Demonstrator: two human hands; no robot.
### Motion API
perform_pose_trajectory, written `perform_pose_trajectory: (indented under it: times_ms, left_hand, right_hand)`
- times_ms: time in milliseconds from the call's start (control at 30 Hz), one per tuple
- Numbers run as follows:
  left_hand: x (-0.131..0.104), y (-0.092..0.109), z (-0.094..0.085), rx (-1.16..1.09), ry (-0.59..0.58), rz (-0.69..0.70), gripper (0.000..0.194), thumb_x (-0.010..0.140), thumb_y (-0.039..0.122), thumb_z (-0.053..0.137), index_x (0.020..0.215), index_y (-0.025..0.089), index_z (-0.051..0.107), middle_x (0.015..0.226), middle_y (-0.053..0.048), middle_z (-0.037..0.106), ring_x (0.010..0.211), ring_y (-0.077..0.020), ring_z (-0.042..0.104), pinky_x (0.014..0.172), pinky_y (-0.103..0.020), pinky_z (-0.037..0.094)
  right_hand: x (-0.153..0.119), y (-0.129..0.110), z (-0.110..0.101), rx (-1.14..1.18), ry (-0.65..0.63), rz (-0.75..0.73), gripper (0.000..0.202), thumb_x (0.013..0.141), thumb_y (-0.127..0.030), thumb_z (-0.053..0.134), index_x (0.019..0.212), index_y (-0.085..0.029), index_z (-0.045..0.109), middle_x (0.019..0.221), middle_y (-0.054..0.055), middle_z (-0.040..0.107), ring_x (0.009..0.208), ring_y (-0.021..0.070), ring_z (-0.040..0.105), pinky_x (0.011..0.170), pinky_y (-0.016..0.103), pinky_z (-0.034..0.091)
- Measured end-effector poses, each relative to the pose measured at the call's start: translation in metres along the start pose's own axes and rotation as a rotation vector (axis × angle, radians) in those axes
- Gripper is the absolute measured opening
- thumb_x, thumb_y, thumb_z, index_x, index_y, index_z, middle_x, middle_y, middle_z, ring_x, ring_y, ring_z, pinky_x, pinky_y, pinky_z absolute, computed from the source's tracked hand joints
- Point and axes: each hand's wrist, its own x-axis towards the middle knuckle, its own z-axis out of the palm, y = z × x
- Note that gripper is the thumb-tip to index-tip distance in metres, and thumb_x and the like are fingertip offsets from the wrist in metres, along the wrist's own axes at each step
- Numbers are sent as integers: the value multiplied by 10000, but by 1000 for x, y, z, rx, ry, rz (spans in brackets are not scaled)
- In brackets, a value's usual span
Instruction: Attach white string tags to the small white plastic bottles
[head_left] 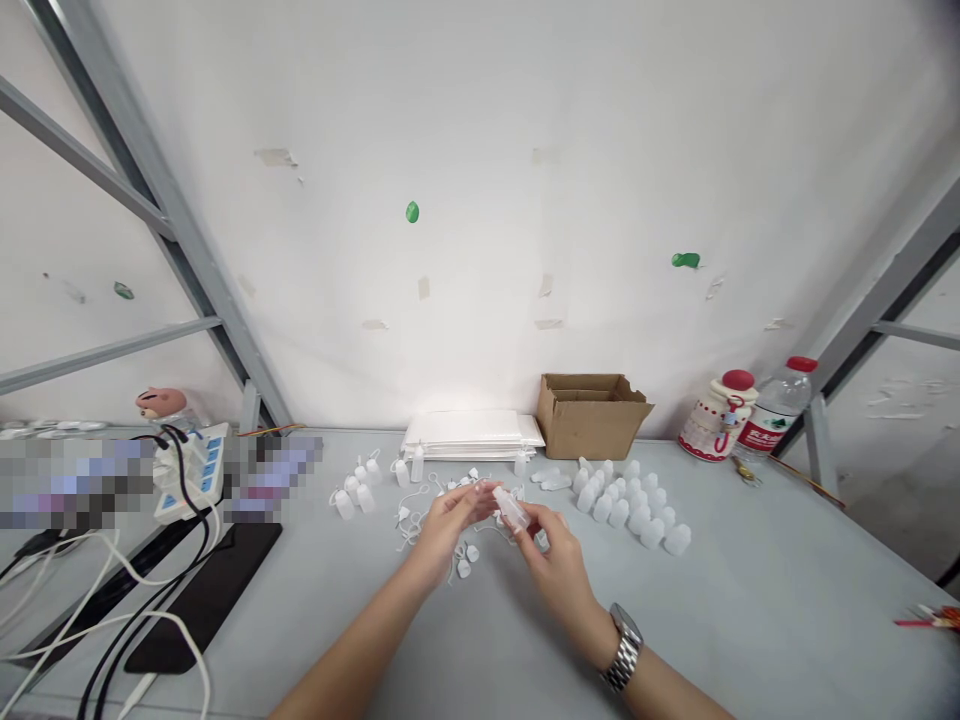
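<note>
A small translucent plastic bottle [511, 508] is held tilted between the fingers and thumb of my right hand [555, 550], above the middle of the table. My left hand [448, 525] is close beside the bottle's upper end, fingers drawn together; whatever they pinch is too small to make out. Around and below both hands lie loose white caps with cord loops [403, 514], some partly covered by the hands. To the right stand several bottles [637, 518] in rows. On the left, a few bottles with looped caps [364, 498] form a small group.
Flat white packets [472, 436] and an open cardboard box [596, 430] stand against the wall. Further right are a decorated jar [714, 420] and a water bottle [776, 410]. A power strip [191, 470], cables and a black phone-like slab [206, 600] occupy the left.
</note>
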Motion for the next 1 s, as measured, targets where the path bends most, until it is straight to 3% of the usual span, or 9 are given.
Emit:
perform_pose_trajectory:
  times_ms: [67,133,200,300,500,667,1000]
  left_hand:
    - [3,3,-10,201,-7,-52,427,725,502,566,953,155,666,996,-112,682,908,-232,620,816,-352,453]
    - [5,6,-21,563,-17,-34,378,615,474,672,831,164,681,914,-91,673,853,-230,600,780,-337,444]
    - [5,8,-32,837,-53,-4,377,506,430,749,785,186,680,897,-67,642,852,-231,569,752,-319,431]
    - [3,6,-41,1042,-159,-38,388,449,371,779,791,212,683,857,-43,615,835,-228,553,692,-287,412]
    - [0,-6,-31,1096,-161,-68,326,559,334,711,869,243,662,786,-17,626,840,-238,558,645,-269,378]
    - [4,-15,-23,1137,-94,-17,155,660,255,612,806,218,649,777,-35,621,845,-232,557,668,-280,383]
    - [8,-14,-19,1131,-37,31,164,786,240,451,808,209,611,726,-34,630,734,-197,572,627,-265,368]
  right_hand:
    - [5,-2,-3,113,-31,137,283,847,-444,485,836,-201,629,688,24,634,629,176,557,600,282,449]
    - [9,-4,-6,219,-50,222,344,842,-493,465,750,-191,601,659,16,617,595,167,550,575,272,443]
    - [13,-4,-9,289,-48,259,372,828,-524,468,709,-187,576,644,10,596,585,163,541,570,268,440]
    - [14,-6,-9,329,-46,278,384,810,-543,485,706,-184,573,639,8,585,588,161,534,578,267,441]
    - [10,-7,-6,320,-81,273,407,811,-564,466,684,-191,566,635,10,589,581,159,536,563,261,440]
    - [9,-5,-5,321,-99,256,386,822,-542,466,700,-191,569,636,10,577,578,156,527,557,259,445]
    - [9,-2,-3,264,-160,259,398,801,-544,488,754,-177,635,691,26,632,635,179,563,603,272,448]
